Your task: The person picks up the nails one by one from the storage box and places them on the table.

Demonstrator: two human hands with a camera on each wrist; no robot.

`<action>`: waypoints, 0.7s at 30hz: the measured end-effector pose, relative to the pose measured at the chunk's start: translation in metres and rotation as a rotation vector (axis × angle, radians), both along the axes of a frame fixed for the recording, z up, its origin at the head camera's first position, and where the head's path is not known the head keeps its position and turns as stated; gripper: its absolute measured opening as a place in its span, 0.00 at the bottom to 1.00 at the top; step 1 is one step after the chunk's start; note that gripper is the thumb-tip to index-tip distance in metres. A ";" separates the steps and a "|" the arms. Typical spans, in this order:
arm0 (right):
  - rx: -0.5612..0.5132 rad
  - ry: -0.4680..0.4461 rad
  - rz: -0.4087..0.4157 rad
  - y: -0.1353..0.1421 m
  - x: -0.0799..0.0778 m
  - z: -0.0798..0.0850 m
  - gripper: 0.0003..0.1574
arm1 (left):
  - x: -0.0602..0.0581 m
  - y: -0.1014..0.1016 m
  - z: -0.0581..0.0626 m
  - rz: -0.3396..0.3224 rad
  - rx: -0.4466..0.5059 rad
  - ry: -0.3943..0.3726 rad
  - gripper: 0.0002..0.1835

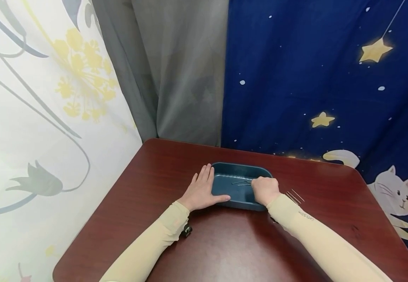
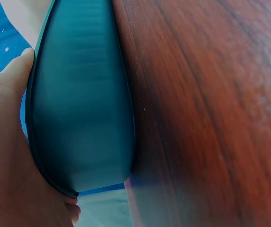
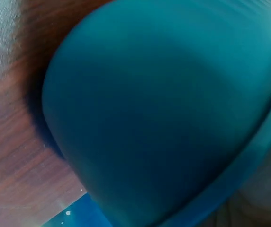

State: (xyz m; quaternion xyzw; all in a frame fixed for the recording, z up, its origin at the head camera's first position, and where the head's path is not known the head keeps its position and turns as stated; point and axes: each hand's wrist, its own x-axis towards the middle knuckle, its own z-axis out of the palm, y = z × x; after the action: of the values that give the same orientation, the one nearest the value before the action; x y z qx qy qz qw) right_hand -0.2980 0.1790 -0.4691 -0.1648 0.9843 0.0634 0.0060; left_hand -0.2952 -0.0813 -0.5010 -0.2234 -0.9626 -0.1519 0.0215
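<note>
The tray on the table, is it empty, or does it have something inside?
Not empty: in the head view, a few thin sticks show inside the tray, beside the right hand.

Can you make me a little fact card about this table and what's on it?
Tray: blue-green, on the reddish-brown table
Sticks: thin, some in the tray, others on the table, right of it
Left grip: straight fingers at tray's left end, thumb at near rim
Right grip: over tray's right end; can't tell if it holds sticks
Behind: grey cloth, starry blue cloth
</note>
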 end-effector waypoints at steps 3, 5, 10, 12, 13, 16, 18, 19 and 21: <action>-0.009 0.039 -0.010 -0.002 0.002 -0.001 0.04 | 0.000 0.000 0.001 -0.002 0.006 -0.003 0.71; -0.020 0.050 -0.020 -0.004 0.003 -0.002 0.05 | 0.000 -0.001 0.000 -0.005 0.009 -0.003 0.71; -0.063 0.041 -0.040 -0.007 0.003 -0.003 0.05 | 0.001 -0.002 -0.001 0.000 0.007 -0.007 0.71; -0.073 0.020 -0.051 -0.007 0.003 -0.003 0.06 | 0.002 -0.002 0.000 0.003 0.005 -0.012 0.71; -0.080 0.008 -0.055 -0.007 0.002 -0.003 0.07 | 0.002 -0.002 0.000 0.003 0.004 -0.015 0.71; -0.093 -0.021 -0.066 -0.005 0.001 -0.003 0.10 | 0.002 -0.001 0.001 0.003 0.006 -0.016 0.71; -0.116 -0.030 -0.061 -0.005 0.000 -0.003 0.13 | 0.002 -0.001 0.002 0.005 0.006 -0.016 0.71; -0.130 -0.030 -0.054 -0.004 0.000 -0.002 0.14 | 0.002 0.000 0.002 0.005 0.005 -0.015 0.71; -0.157 -0.027 -0.041 -0.005 0.000 -0.002 0.15 | 0.002 0.000 0.002 0.006 0.002 -0.017 0.71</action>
State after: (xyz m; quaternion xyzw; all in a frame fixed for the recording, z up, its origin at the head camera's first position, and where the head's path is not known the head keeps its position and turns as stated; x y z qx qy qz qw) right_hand -0.2983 0.1744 -0.4708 -0.1454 0.9892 -0.0165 0.0075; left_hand -0.2930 -0.0814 -0.4993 -0.2194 -0.9632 -0.1549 0.0142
